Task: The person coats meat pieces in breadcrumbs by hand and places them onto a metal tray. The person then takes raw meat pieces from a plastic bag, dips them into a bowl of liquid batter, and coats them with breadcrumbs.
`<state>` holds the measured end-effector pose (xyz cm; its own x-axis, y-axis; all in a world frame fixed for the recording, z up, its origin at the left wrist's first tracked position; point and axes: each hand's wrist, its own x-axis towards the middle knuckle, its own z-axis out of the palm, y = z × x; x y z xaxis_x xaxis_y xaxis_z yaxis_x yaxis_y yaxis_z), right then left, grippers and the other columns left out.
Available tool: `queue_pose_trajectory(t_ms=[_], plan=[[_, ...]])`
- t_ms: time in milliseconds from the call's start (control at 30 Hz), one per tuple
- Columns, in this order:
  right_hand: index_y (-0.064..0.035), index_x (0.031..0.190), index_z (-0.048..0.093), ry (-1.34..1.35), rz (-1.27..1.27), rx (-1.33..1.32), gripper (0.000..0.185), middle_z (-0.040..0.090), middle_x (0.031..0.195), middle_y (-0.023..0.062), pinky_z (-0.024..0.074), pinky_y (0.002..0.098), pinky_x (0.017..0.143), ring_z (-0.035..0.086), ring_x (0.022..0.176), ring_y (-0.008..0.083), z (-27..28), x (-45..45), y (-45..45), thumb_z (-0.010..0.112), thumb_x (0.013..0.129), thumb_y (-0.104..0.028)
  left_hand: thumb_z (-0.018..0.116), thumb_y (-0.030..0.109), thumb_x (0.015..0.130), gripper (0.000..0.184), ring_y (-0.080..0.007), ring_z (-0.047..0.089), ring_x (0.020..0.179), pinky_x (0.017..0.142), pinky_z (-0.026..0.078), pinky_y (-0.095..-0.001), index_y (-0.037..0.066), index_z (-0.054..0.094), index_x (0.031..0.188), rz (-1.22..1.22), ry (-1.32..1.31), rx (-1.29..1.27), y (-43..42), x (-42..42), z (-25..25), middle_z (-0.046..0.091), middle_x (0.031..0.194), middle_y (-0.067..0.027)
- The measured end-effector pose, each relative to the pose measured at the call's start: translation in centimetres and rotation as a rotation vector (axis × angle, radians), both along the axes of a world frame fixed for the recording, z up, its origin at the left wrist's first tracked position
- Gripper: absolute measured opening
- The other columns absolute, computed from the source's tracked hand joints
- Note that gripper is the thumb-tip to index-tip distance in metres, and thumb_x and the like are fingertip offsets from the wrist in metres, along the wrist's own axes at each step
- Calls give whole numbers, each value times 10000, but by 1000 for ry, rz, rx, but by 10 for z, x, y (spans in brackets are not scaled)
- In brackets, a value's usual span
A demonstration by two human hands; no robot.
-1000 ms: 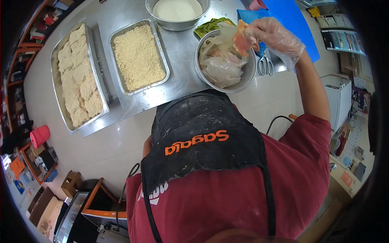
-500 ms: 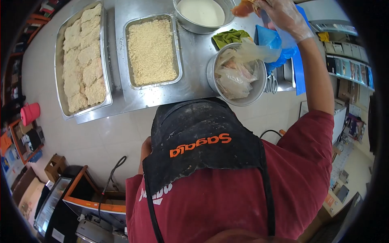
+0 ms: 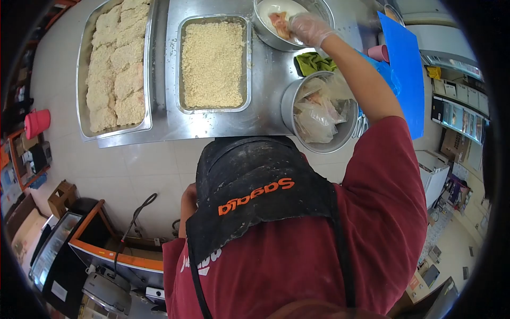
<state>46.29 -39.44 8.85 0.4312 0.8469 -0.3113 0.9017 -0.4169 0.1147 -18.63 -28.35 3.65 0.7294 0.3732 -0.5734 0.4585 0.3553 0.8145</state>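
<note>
My right hand (image 3: pixel 312 29), in a clear plastic glove, grips a piece of raw chicken (image 3: pixel 279 24) at the white liquid in a round metal bowl (image 3: pixel 276 42). The chicken seems to touch the liquid. Below, a second round metal pot (image 3: pixel 330 145) contains clear plastic bags (image 3: pixel 316 121) with pale pieces inside. To the left lies a metal tray of pale crumbs (image 3: pixel 213 66). Farther left, a larger tray (image 3: pixel 85 114) carries several crumb-coated pieces (image 3: pixel 130 85). Only a little of my left hand (image 3: pixel 189 195) shows beside the black apron; its fingers are hidden.
A crumpled green cloth (image 3: pixel 314 63) lies between bowl and pot. A blue board (image 3: pixel 406 74), a pink cup (image 3: pixel 378 53) and scissors (image 3: pixel 361 126) are on the right. The steel table's near edge (image 3: pixel 212 137) runs in front of my apron.
My right hand has come left and down with the chicken, from the upper right to inside the bowl of white liquid. The whole view has shifted slightly. My left hand stays low.
</note>
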Motion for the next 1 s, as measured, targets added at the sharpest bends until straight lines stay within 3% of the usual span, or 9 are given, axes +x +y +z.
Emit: queue_pose_trajectory(t_ms=[100,233,333,433,567,633,733,867,1000], plan=[[-27,1024,721,56,34,103,210,708,941,221,549,469,829,695,922,394,-6,4,-3,628,842,-73,762,72,819,225,-158,601,954,892,468,-296,31,682,1025,11,-1,-49,2,-6,-1,689,1028,-61],[-14,934,737,100,-46,-51,151,706,935,226,547,452,845,696,929,381,13,-5,10,646,820,-54,666,129,978,277,-255,620,1143,1044,438,-388,2,645,1223,-59,86,-34,6,-22,-11,662,1250,-131],[-19,918,741,71,5,31,148,713,939,219,544,458,833,698,914,378,13,2,9,650,829,-96,685,137,974,236,-247,618,1141,1040,439,-384,15,657,1175,-166,17,-5,12,-18,-18,667,1233,-124],[-20,929,742,95,80,115,179,717,930,226,541,466,810,695,872,392,28,19,9,642,851,-147,714,132,944,211,-212,599,1089,992,447,-360,20,666,1116,-83,-60,-108,12,-8,-17,670,1178,-92],[-109,770,708,-167,370,207,251,678,735,129,541,462,664,671,688,337,47,34,10,644,875,-328,743,102,881,211,-134,549,948,865,472,-305,9,694,1063,9,-170,-85,9,2,-8,671,1080,-7],[-91,792,727,-207,439,268,268,698,760,149,544,476,702,686,728,355,70,27,14,642,873,-331,661,136,995,188,-238,624,1122,1024,452,-379,8,644,1131,75,-275,-166,5,-17,-28,666,1214,-124],[-68,793,737,58,34,309,293,715,803,184,547,484,759,699,791,389,102,13,19,627,888,-322,769,98,822,245,-107,599,932,848,487,-280,26,717,1050,61,-40,-114,5,-6,-17,716,1047,-3],[-31,860,749,51,74,153,320,727,895,219,544,484,811,702,856,409,25,68,11,598,916,-307,609,147,1025,258,-243,647,1118,1001,481,-382,-17,633,1223,-88,53,-98,10,-12,-12,658,1264,-159],[-16,935,743,168,-149,209,273,706,894,240,534,473,810,688,843,402,-18,46,16,619,896,-256,615,136,1017,317,-239,650,1122,1001,482,-373,-22,619,1292,-148,-34,-71,10,-31,-33,670,1256,-150]])
